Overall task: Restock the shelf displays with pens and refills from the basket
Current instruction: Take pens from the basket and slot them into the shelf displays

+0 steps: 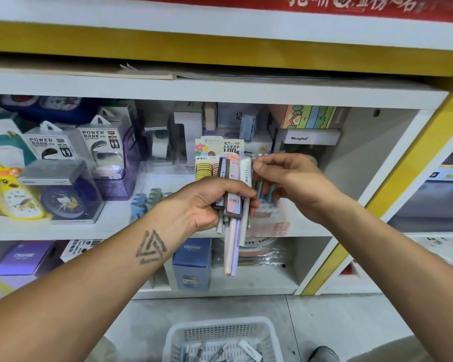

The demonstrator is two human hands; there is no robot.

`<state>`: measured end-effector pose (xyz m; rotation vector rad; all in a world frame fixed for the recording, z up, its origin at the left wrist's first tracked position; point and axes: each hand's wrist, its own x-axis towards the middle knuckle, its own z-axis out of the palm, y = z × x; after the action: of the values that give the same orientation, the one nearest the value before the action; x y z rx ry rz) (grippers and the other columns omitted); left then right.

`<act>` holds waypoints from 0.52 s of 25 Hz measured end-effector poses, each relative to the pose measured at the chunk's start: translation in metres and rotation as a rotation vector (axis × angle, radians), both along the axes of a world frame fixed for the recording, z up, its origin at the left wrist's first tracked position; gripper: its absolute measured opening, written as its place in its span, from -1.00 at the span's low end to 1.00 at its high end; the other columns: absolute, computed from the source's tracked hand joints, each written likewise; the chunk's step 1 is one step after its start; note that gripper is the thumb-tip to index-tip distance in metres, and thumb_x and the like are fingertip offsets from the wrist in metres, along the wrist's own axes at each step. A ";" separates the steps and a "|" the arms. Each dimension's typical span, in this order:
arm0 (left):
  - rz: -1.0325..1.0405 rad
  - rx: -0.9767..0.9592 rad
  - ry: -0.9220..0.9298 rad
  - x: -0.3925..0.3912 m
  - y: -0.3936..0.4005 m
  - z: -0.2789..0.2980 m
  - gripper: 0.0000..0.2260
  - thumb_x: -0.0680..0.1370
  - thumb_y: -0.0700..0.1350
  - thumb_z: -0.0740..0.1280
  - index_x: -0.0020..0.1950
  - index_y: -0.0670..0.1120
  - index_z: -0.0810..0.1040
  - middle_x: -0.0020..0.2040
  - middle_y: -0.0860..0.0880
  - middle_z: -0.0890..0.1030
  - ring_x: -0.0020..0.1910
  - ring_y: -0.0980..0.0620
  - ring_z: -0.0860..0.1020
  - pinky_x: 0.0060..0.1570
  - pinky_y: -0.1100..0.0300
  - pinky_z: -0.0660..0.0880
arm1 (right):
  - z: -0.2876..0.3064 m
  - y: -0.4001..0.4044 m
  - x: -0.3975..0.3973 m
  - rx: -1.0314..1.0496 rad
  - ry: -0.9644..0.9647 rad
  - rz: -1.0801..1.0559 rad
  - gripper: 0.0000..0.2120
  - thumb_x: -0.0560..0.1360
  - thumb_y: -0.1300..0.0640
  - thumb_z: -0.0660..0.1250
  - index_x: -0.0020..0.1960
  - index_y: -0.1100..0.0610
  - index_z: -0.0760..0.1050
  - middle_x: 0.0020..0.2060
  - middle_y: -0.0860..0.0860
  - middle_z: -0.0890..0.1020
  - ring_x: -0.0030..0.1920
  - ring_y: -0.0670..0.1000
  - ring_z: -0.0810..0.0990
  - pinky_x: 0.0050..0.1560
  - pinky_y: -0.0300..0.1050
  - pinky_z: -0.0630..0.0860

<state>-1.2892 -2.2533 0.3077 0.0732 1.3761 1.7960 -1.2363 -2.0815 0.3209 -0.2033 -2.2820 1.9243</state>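
Observation:
My left hand [207, 202] grips a bunch of pens and lead refill cases [233, 197] upright in front of the middle shelf; pale pink and lilac pen barrels stick out below the fist. My right hand [290, 178] is at the top right of the bunch, thumb and fingers pinching a white case [246, 169] there. Behind the bunch stands a clear display box [168, 176] with a 0.7 mm HB refill card [221, 148]. A white plastic basket [270, 338] with a few pens and cases sits on the floor below.
The white shelf [115, 231] also carries power bank boxes [100, 142], a yellow duck clock [13, 194], a round alarm clock in a clear case [63, 202] and stacked cartons at the back. Blue CRUHRE boxes [192, 262] stand on the lower shelf. A yellow upright [392, 189] borders the right.

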 end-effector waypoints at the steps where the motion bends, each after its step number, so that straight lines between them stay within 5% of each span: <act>1: -0.011 -0.005 0.014 0.000 0.000 0.000 -0.82 0.40 -0.44 0.38 -0.32 -0.24 0.70 -0.32 -0.21 0.64 -0.34 -0.09 0.66 -0.18 0.02 0.66 | 0.000 -0.002 -0.001 -0.009 0.009 -0.012 -0.85 0.48 0.14 0.49 0.03 0.15 0.66 -0.20 0.09 0.69 -0.31 -0.02 0.56 -0.39 -0.17 0.42; 5: -0.029 -0.006 0.045 0.002 -0.001 0.001 -0.88 0.29 -0.40 0.45 -0.32 -0.20 0.70 -0.34 -0.18 0.64 -0.36 -0.07 0.66 -0.22 0.04 0.66 | 0.001 -0.010 -0.007 0.025 0.063 -0.004 -0.77 0.39 0.24 0.56 0.04 0.19 0.66 -0.19 0.08 0.69 -0.29 -0.13 0.63 -0.35 -0.34 0.49; 10: 0.039 0.007 0.010 -0.007 -0.020 0.007 -0.84 0.30 -0.34 0.47 -0.14 -0.25 0.67 -0.28 -0.17 0.66 -0.34 -0.04 0.66 -0.25 0.07 0.66 | 0.008 -0.006 -0.010 -0.311 0.011 -0.129 -0.77 0.47 0.32 0.46 0.10 0.32 0.54 -0.26 0.09 0.71 -0.28 0.01 0.68 -0.33 -0.22 0.58; 13: 0.132 -0.039 0.023 -0.020 -0.040 0.015 -0.82 0.31 -0.37 0.45 -0.10 -0.27 0.63 -0.28 -0.19 0.67 -0.34 -0.05 0.67 -0.27 0.06 0.66 | 0.012 -0.005 -0.011 -0.119 0.057 -0.108 -0.74 0.45 0.29 0.49 0.12 0.28 0.58 -0.26 0.07 0.72 -0.35 -0.06 0.62 -0.41 -0.29 0.47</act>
<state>-1.3094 -2.2935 0.3224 -0.0178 1.4618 1.8804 -1.2475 -2.0867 0.3328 -0.2754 -2.0780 1.9857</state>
